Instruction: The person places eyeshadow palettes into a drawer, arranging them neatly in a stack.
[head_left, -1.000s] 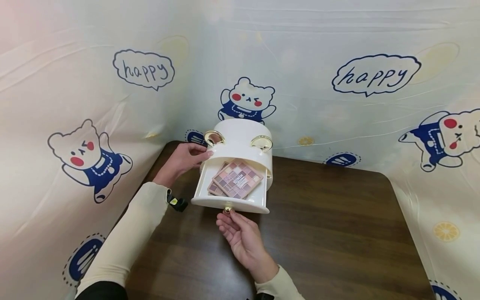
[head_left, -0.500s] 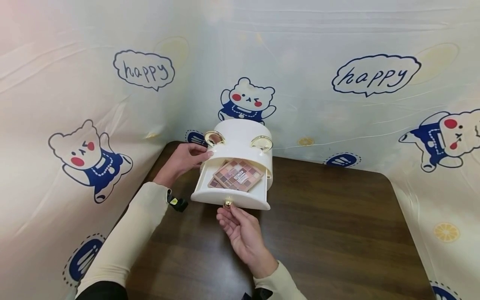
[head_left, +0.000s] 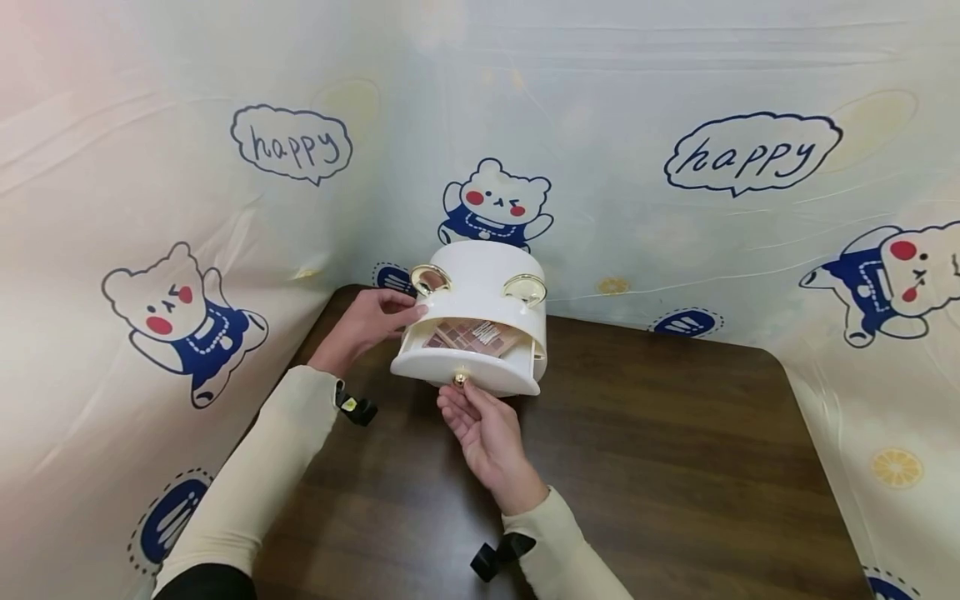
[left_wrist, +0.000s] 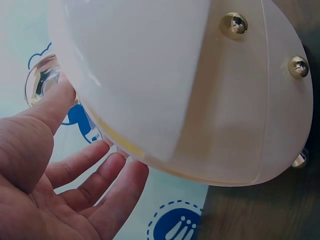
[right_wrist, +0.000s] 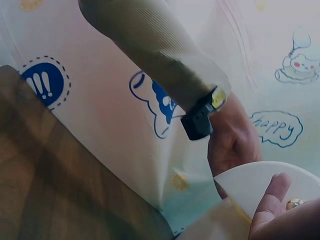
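A white rounded storage box (head_left: 483, 296) with two gold-rimmed ears stands towards the back of the table. Its drawer (head_left: 427, 365) is partly out, the front tilted up, with pink-brown eyeshadow palettes (head_left: 480, 336) overlapping inside. At the drawer front, my right hand (head_left: 491, 437) pinches the small gold knob (head_left: 460, 379) between thumb and index finger, other fingers loosely bent. My left hand (head_left: 367, 325) rests against the box's left side. In the left wrist view, its thumb lies by the gold-rimmed ear (left_wrist: 42, 80) and its slightly bent fingers (left_wrist: 122, 195) touch the side.
The dark brown wooden table (head_left: 660, 467) extends to the right and front of the box. A printed cloth (head_left: 600, 133) with bears hangs close behind and on both sides. Gold ball knobs (left_wrist: 234, 25) show on the box in the left wrist view.
The right hand has moved away from the person with the knob, and the drawer has slid further into the box. Its front has tilted up, covering more of the palettes. The left hand stays put.
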